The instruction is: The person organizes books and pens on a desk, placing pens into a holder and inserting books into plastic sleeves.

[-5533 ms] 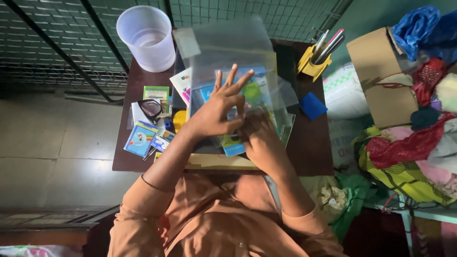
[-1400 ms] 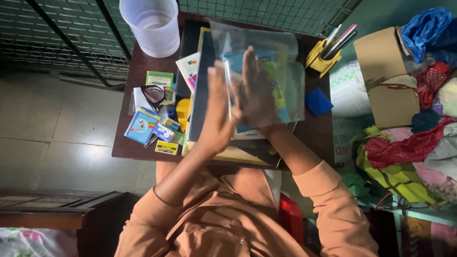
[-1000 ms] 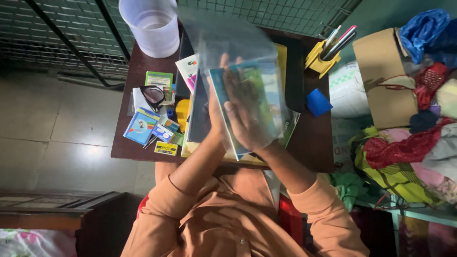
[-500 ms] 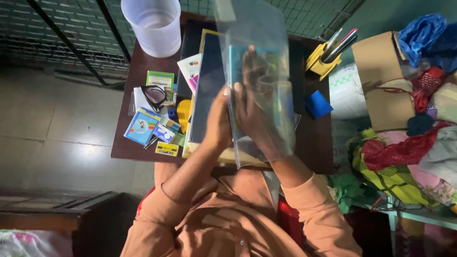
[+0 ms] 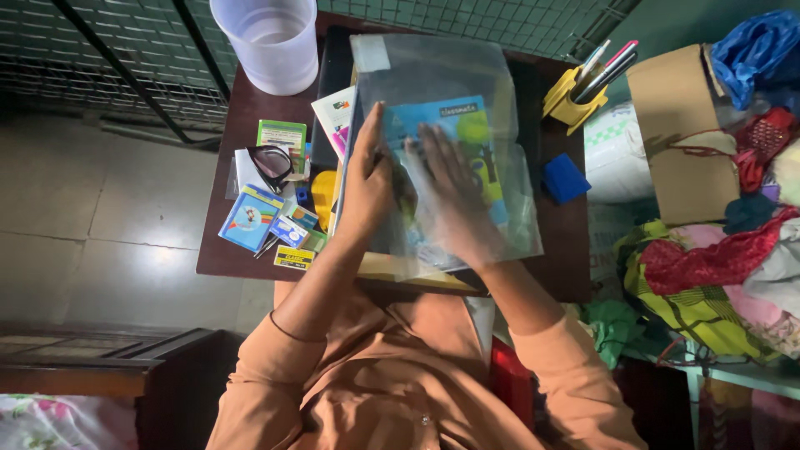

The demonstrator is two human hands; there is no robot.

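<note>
A clear plastic bag (image 5: pixel 433 67) with a blue notebook (image 5: pixel 442 121) inside lies tilted over a stack of books on the brown table (image 5: pixel 242 112). My left hand (image 5: pixel 367 187) grips the bag's left edge, thumb on top. My right hand (image 5: pixel 450 204) shows blurred through the plastic, fingers spread flat over the notebook's cover. Both forearms wear orange sleeves.
A translucent white cup (image 5: pixel 271 42) stands at the table's far left. Eyeglasses (image 5: pixel 268 165), a green card (image 5: pixel 281 135) and small packets (image 5: pixel 248 218) lie left of the books. On the right are a yellow pen holder (image 5: pixel 567 96), a blue block (image 5: pixel 564 177), a cardboard box (image 5: pixel 679 133) and piled clothes (image 5: pixel 725 267).
The bag with the notebook was held upright between both hands and turned. It now lies flatter over the books, cover facing up, my right hand spread on it.
</note>
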